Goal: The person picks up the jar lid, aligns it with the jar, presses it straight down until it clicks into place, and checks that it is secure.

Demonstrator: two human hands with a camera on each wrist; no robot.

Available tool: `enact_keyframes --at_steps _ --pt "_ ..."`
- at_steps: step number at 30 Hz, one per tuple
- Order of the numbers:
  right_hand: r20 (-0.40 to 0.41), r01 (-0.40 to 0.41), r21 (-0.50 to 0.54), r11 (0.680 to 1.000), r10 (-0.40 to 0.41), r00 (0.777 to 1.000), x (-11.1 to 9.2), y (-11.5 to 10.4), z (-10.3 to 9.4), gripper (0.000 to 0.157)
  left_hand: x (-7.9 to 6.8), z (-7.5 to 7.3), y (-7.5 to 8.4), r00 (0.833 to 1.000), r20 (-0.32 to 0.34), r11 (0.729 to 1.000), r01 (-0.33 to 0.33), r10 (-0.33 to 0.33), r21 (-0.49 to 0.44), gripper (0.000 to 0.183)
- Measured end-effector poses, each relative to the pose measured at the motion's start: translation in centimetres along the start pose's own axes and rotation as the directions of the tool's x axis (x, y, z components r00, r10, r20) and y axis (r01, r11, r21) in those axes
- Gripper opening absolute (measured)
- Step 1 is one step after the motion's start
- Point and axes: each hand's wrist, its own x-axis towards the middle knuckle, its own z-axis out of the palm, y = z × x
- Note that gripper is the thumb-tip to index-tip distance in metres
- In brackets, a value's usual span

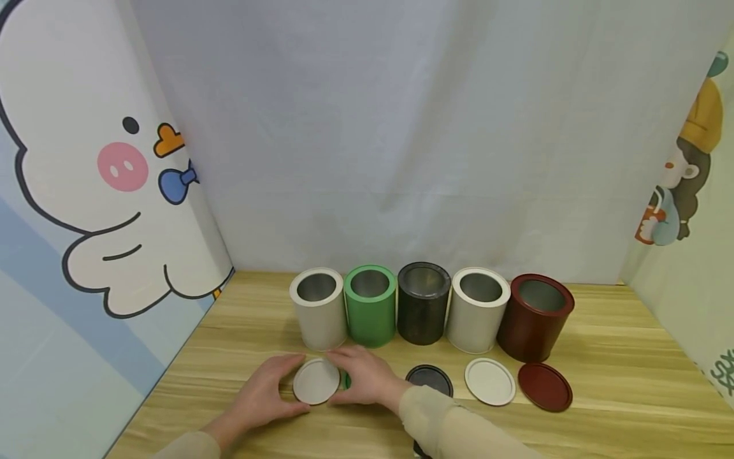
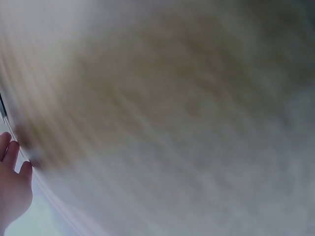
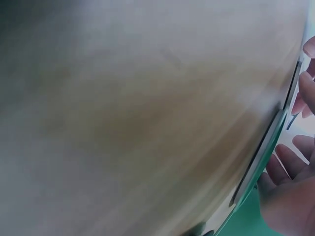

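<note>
In the head view a round greyish-white tin lid (image 1: pixel 316 382) lies between the two hands. My left hand (image 1: pixel 265 394) curves round its left side, fingertips and thumb right at the rim. From the other side my right hand (image 1: pixel 367 377) holds the right rim between fingers and thumb. A green lid (image 1: pixel 347 380) shows only as a sliver under the right hand. Behind the hands stand a greyish-white tin (image 1: pixel 323 320) and a green tin (image 1: pixel 371 319), both uncovered. The wrist views are mostly blur, with fingers (image 3: pixel 290 164) at the right wrist view's edge.
Farther right stand a black tin (image 1: pixel 422 315), a cream-white tin (image 1: pixel 476 325) and a dark red tin (image 1: pixel 529 331). Before them lie a black lid (image 1: pixel 430 379), partly behind the right sleeve (image 1: pixel 441 421), a cream lid (image 1: pixel 490 382) and a red lid (image 1: pixel 545 387). A pale curtain (image 1: pixel 401 159) hangs behind the wooden table (image 1: pixel 619 382).
</note>
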Motion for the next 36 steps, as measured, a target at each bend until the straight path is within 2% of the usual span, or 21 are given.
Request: enact_keyframes --at_steps 5,13,19,29,36 --pt "0.013 -0.010 -0.023 1.000 0.010 1.000 0.29 -0.23 0.16 0.076 -0.02 0.00 -0.24 0.999 -0.002 0.999 -0.037 0.037 0.011 0.076" --pt "-0.001 0.004 -0.073 0.997 -0.005 1.000 0.55 -0.34 0.34 0.072 -0.04 -0.03 -0.53 0.999 -0.010 0.999 -0.049 0.049 -0.022 0.068" --pt "-0.006 0.014 -0.077 0.997 -0.015 1.000 0.61 -0.35 0.47 0.067 -0.09 0.10 -0.70 0.999 -0.001 0.999 -0.036 0.036 -0.041 0.062" --pt "-0.008 0.034 -0.071 0.997 -0.034 0.999 0.49 -0.70 0.40 0.061 -0.21 -0.05 -0.67 1.000 0.011 0.998 -0.013 0.014 -0.058 0.063" --pt "-0.025 0.007 -0.001 1.000 -0.007 1.000 0.41 -0.73 0.08 0.062 0.12 -0.62 -0.58 1.000 0.015 0.995 0.006 -0.005 -0.100 0.062"
